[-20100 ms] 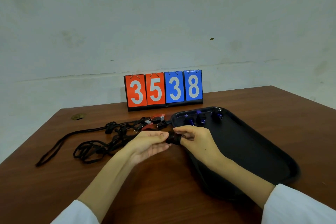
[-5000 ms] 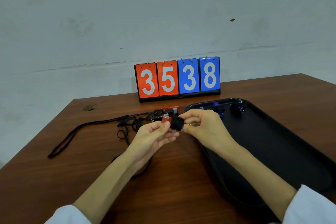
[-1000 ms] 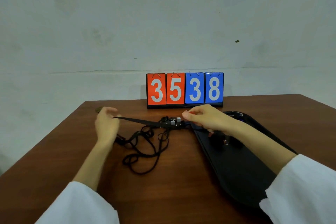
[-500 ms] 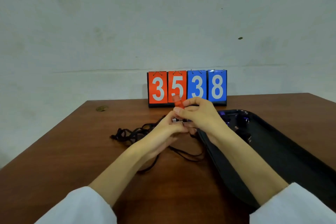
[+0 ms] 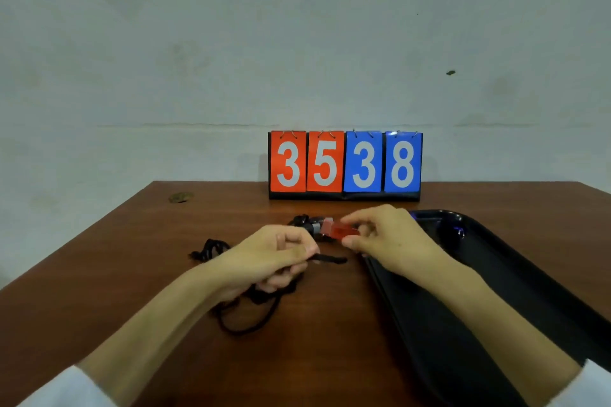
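right hand (image 5: 393,243) is pinching the red flash drive (image 5: 342,230) between thumb and forefinger, other fingers curling loosely; drive is hanging just above the table (image 5: 132,258), just left of the black tray (image 5: 515,277), in front of the score flip board (image 5: 345,163); its long axis is running left-right, dipping slightly toward the right; red body is going into the right-hand grip, far tip is pointing left at a grey piece (image 5: 315,227); blur is hiding whether that piece belongs to the drive

left hand (image 5: 271,263) is sitting lower and nearer the camera, just left of the drive, not touching it; it's pinching the black lanyard cord (image 5: 329,260) between thumb and forefinger, a short stub sticking out rightward beneath the drive; the rest is trailing under the palm into a loose loop on the table; a second cord clump (image 5: 209,248) is lying further left

key relation: stub is lying roughly parallel to the drive axis, just below it, small gap; I'm reading this as lining up a wrap of cord round the drive; that needs the cord crossing the axis, so the left hand is looking like the mover, right hand fixing the axis; tray is nearer the right hand, so drop-off is looking right-handed
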Available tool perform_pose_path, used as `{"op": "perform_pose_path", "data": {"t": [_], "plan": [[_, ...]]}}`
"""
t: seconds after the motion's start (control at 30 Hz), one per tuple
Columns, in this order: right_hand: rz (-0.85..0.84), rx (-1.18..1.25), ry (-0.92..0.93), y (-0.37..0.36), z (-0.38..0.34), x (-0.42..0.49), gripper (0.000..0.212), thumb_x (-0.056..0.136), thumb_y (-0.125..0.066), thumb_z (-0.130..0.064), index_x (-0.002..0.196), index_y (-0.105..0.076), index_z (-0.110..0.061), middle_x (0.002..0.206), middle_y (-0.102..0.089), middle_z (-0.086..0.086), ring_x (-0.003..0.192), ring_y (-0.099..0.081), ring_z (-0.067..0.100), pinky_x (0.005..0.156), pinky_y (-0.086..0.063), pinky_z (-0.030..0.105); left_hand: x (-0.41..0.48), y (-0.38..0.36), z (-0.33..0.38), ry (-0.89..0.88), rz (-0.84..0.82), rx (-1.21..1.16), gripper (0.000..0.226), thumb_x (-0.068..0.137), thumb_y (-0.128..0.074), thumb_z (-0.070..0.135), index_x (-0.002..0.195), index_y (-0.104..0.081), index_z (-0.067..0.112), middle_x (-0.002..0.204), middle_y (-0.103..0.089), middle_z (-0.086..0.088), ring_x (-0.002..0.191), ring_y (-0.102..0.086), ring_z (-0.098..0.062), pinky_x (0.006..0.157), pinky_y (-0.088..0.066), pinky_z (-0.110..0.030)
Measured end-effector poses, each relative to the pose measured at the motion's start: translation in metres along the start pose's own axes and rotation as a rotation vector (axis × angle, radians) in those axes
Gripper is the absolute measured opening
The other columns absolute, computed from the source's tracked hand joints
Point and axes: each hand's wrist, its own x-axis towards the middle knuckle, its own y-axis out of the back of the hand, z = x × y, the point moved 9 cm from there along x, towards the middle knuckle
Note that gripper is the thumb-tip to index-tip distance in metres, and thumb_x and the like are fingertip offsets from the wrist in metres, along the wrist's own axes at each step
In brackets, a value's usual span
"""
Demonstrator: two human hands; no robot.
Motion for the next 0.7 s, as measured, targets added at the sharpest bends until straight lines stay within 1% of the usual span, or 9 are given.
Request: {"op": "perform_pose_path", "data": {"t": [0.07,0.13,0.23,0.3,0.4,0.47,0.53,0.63,0.7], "plan": [[-0.059,-0.063,0.019,-0.008,0.001,-0.001,0.036,0.077,-0.072,-0.028,0.112,-0.062,-0.025,0.088,-0.064,-0.009,0.081,-0.060,0.003,0.082,-0.051,0.025,-0.001,0.003,0.001,-0.009,-0.012,0.144,0.014,0.089,-0.059,0.028,0.079,-0.065,0.020,0.057,-0.052,0.003,0.040,-0.033,-0.008,0.039,-0.023,-0.020],[-0.144,-0.022,0.047,-0.017,-0.001,-0.005,0.028,0.074,-0.076,-0.025,0.100,-0.066,-0.022,0.090,-0.067,-0.007,0.082,-0.063,0.004,0.084,-0.054,0.027,-0.003,0.006,0.005,-0.037,-0.011,0.227,0.011,0.084,-0.063,0.032,0.077,-0.067,0.025,0.057,-0.054,0.004,0.044,-0.037,-0.009,0.041,-0.026,-0.019],[-0.289,0.086,0.118,-0.030,-0.011,-0.014,0.020,0.073,-0.076,-0.018,0.091,-0.069,-0.020,0.084,-0.071,-0.004,0.076,-0.066,0.002,0.078,-0.056,0.022,-0.006,0.007,0.008,-0.081,-0.007,0.163,0.018,0.080,-0.062,0.038,0.071,-0.066,0.023,0.052,-0.047,0.004,0.043,-0.033,-0.008,0.042,-0.026,-0.019],[-0.322,0.154,0.139,-0.033,-0.017,-0.018,0.020,0.071,-0.077,-0.017,0.090,-0.070,-0.020,0.082,-0.071,-0.004,0.074,-0.066,0.000,0.073,-0.054,0.017,-0.006,0.010,0.007,-0.092,0.028,0.109,0.022,0.081,-0.060,0.037,0.073,-0.065,0.018,0.049,-0.044,0.005,0.042,-0.031,-0.007,0.043,-0.026,-0.019],[-0.308,0.256,0.164,-0.030,-0.024,-0.018,0.020,0.071,-0.078,-0.015,0.089,-0.071,-0.020,0.082,-0.071,-0.004,0.073,-0.065,0.001,0.071,-0.053,0.015,-0.003,0.012,0.003,-0.109,0.054,0.069,0.028,0.084,-0.058,0.036,0.077,-0.062,0.008,0.051,-0.047,0.001,0.042,-0.037,-0.010,0.043,-0.030,-0.019],[-0.294,0.297,0.188,-0.026,-0.028,-0.018,0.019,0.071,-0.077,-0.015,0.088,-0.070,-0.020,0.080,-0.071,-0.005,0.072,-0.065,0.000,0.070,-0.053,0.013,-0.002,0.009,0.000,-0.114,0.068,0.063,0.021,0.087,-0.057,0.033,0.074,-0.065,0.018,0.054,-0.053,0.000,0.046,-0.044,-0.010,0.047,-0.037,-0.018],[-0.278,0.341,0.201,-0.022,-0.029,-0.019,0.018,0.070,-0.078,-0.016,0.086,-0.070,-0.021,0.078,-0.071,-0.006,0.070,-0.065,0.001,0.070,-0.053,0.015,0.002,0.003,-0.005,-0.104,0.062,0.048,0.019,0.089,-0.056,0.027,0.074,-0.067,0.024,0.063,-0.059,0.000,0.057,-0.053,-0.010,0.057,-0.044,-0.019],[-0.215,0.354,0.195,-0.014,-0.025,-0.017,0.017,0.069,-0.078,-0.017,0.082,-0.069,-0.024,0.077,-0.071,-0.005,0.072,-0.066,0.002,0.074,-0.055,0.020,0.005,-0.010,-0.015,-0.090,-0.003,-0.026,0.016,0.094,-0.051,0.016,0.096,-0.065,0.008,0.080,-0.066,-0.003,0.078,-0.060,-0.015,0.074,-0.047,-0.027],[-0.162,0.321,0.184,-0.008,-0.022,-0.016,0.016,0.070,-0.078,-0.020,0.080,-0.067,-0.026,0.075,-0.068,-0.008,0.070,-0.064,-0.001,0.071,-0.054,0.017,0.006,-0.017,-0.018,-0.095,-0.019,-0.056,0.020,0.089,-0.049,0.008,0.103,-0.062,0.006,0.087,-0.068,-0.007,0.085,-0.062,-0.022,0.082,-0.049,-0.032]]}}
